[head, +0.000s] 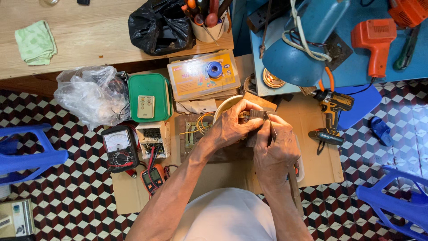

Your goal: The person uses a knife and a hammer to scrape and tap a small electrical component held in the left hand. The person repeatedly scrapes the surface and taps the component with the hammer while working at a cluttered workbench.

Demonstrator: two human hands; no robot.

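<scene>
The left hand (232,127) gripped a small brown block (255,117) over the cardboard (312,169), the right hand (276,151) closed on a thin blade (271,127) against it, which might slip toward the fingers.

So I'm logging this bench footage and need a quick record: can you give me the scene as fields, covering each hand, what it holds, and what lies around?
left hand: grips a small dark block from the left
right hand: holds a thin metal tool against the block
surface: cardboard sheet on a patterned tile floor
left of hands: analog multimeter, green box, clear plastic bag
right of hands: cordless drill
above hands: blue desk lamp, orange power tool
tool type: too small to tell
</scene>
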